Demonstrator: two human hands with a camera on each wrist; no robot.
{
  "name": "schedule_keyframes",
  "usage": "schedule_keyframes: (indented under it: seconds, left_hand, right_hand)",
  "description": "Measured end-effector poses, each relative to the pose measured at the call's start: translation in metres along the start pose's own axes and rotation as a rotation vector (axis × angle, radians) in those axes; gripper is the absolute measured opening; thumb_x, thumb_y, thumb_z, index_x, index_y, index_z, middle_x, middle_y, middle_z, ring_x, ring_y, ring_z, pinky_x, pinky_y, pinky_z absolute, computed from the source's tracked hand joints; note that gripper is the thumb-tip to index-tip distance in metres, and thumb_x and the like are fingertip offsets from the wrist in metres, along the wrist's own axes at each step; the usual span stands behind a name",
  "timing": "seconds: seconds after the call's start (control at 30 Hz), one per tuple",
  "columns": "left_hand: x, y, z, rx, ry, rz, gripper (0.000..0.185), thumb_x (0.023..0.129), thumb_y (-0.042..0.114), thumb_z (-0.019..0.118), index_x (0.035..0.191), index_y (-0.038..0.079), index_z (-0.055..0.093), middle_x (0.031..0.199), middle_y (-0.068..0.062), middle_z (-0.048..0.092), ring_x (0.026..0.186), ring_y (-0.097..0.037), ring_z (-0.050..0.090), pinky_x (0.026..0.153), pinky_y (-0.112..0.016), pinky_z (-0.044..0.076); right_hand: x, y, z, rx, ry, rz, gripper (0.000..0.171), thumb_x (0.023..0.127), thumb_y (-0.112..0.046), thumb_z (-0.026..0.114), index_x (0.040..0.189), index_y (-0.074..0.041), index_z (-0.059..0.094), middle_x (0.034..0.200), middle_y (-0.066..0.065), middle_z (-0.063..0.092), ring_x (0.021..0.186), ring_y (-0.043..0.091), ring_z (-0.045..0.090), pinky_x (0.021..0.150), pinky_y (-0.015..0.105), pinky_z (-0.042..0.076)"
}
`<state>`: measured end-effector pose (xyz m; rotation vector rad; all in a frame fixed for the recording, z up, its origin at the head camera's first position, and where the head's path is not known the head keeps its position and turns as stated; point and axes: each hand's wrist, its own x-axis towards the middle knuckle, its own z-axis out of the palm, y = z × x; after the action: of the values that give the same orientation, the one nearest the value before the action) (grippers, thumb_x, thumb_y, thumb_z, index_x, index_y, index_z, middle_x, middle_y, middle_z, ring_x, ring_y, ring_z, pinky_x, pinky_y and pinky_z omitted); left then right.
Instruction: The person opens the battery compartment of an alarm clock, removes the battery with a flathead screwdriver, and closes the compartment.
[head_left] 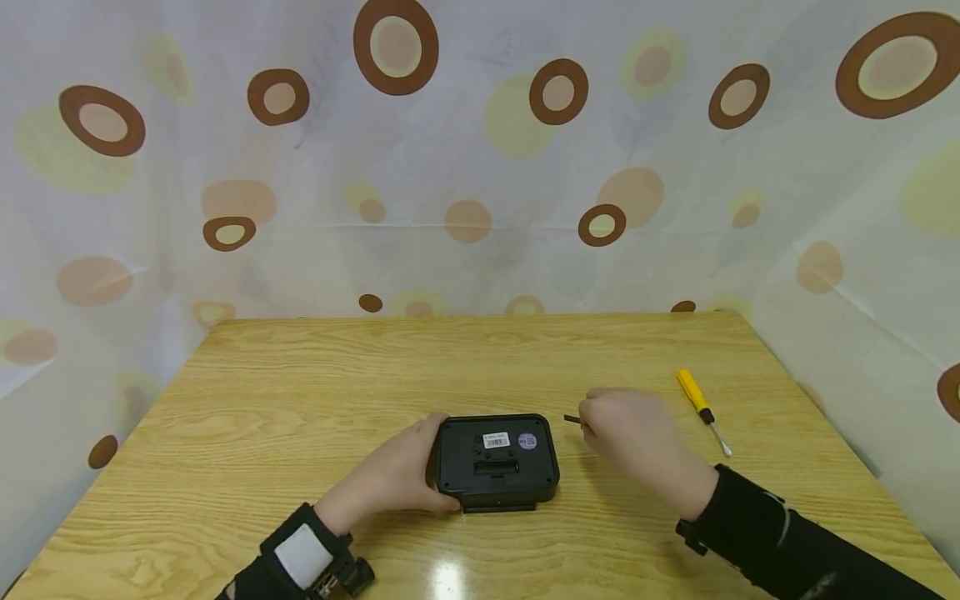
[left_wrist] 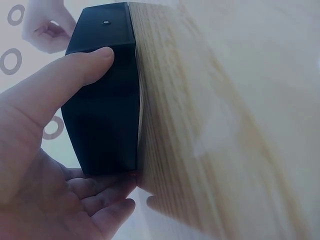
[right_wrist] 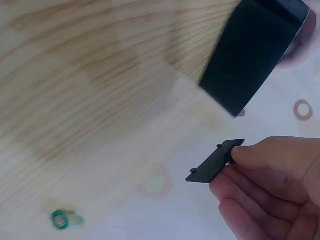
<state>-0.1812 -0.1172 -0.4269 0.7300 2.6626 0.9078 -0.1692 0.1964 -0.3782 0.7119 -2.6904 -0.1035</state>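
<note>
Black right sleeve point(head_left: 817, 533) and left wrist strap point(head_left: 303, 557) nearest the head camera, both close to the bottom edge. Grips the left end of a black box point(head_left: 497, 486) with the left hand point(head_left: 393, 477), with thumb at the near side and fingers at the far side. Pinches a small black cover point(right_wrist: 212, 162) in the right hand point(head_left: 633, 433), with two little tabs showing along one edge in the right wrist view. Holds the cover just right of the box, level with the far part of its right end, pointing left toward it and not touching. Has the box on the near half of the wooden table point(head_left: 390, 367), long axis running left to right, with a narrow recess point(head_left: 497, 467) along that same axis. Needs, by judgement, a leftward path from cover to recess; nearer to that recess, the left hand. Too foreshortened in the head view to tell the cover's long axis. Farther right, beyond the right hand, a yellow-handled screwdriver point(head_left: 696, 395), lying slantwise.
</note>
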Motion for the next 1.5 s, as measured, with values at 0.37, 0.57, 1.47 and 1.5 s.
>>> schedule_keyframes:
  seconds: [0.37, 0.57, 1.47, 1.5]
  left_hand:
    - [-0.001, 0.002, -0.001, -0.015, 0.0, 0.007, 0.112, 0.069, 0.028, 0.101, 0.155, -0.006, 0.038, 0.137, -0.019, 0.063, 0.119, -0.027, 0.063, 0.101, -0.051, 0.052]
    - [-0.002, 0.002, -0.001, -0.018, -0.001, 0.002, 0.113, 0.069, 0.028, 0.1, 0.156, -0.007, 0.037, 0.137, -0.02, 0.063, 0.118, -0.028, 0.063, 0.101, -0.051, 0.052]
    - [-0.001, 0.003, -0.001, -0.011, -0.002, -0.011, 0.112, 0.07, 0.028, 0.1, 0.155, -0.007, 0.037, 0.14, -0.021, 0.063, 0.117, -0.027, 0.064, 0.1, -0.049, 0.053]
    - [-0.001, 0.003, 0.0, -0.011, -0.003, -0.012, 0.112, 0.07, 0.028, 0.1, 0.156, -0.007, 0.037, 0.14, -0.021, 0.062, 0.117, -0.027, 0.064, 0.1, -0.05, 0.052]
  right_hand:
    - [0.013, -0.031, -0.001, -0.013, 0.096, -0.118, 0.034, 0.079, 0.003, 0.083, 0.063, -0.015, 0.059, 0.062, -0.006, 0.043, 0.057, 0.006, 0.029, 0.051, 0.02, 0.025]
    - [0.016, -0.047, -0.005, -0.005, 0.135, -0.15, 0.023, 0.08, -0.005, 0.087, 0.069, -0.014, 0.069, 0.066, -0.005, 0.057, 0.056, 0.006, 0.05, 0.049, 0.022, 0.042]
    - [0.01, -0.082, 0.017, -0.01, 0.242, -0.333, 0.023, 0.077, -0.009, 0.089, 0.064, -0.014, 0.07, 0.068, -0.005, 0.065, 0.063, 0.009, 0.066, 0.057, 0.026, 0.056]
    - [0.01, -0.083, 0.017, -0.004, 0.244, -0.334, 0.023, 0.077, -0.009, 0.089, 0.064, -0.014, 0.07, 0.068, -0.005, 0.065, 0.063, 0.009, 0.066, 0.057, 0.026, 0.056]
